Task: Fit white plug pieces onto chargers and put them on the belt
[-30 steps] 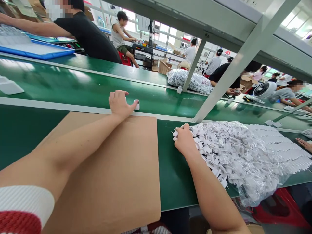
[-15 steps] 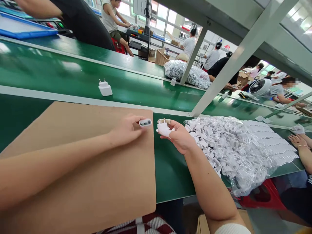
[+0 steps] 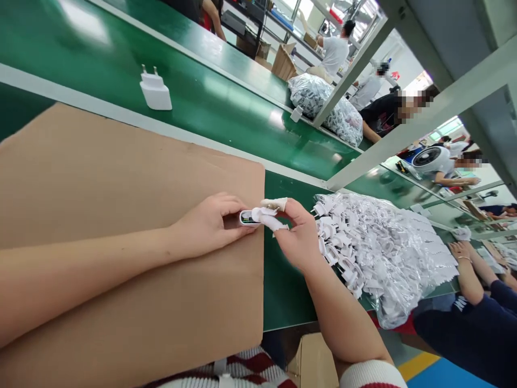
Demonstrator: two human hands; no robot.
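Note:
Over the right edge of the cardboard sheet (image 3: 169, 302), my left hand (image 3: 208, 222) is closed around a white charger housing (image 3: 246, 217). Its open end faces right, and a bit of circuit board shows inside. My right hand (image 3: 298, 233), with white covers on thumb and fingertip, pinches a white charger plug cap (image 3: 263, 212) against that open end. The fingers partly hide the cap and its pins. I cannot tell how far the cap sits in the housing.
A plastic bag of loose white plug caps (image 3: 375, 242) lies to the right. One finished-looking charger (image 3: 155, 90) stands on the green belt (image 3: 226, 102). A slanted metal post (image 3: 363, 151) rises beyond my right hand. Co-workers sit along the line; one's hand (image 3: 460, 250) is at far right.
My right hand has brought the plug cap left to the housing's open end; before, a gap lay between them. The view has tilted and shifted.

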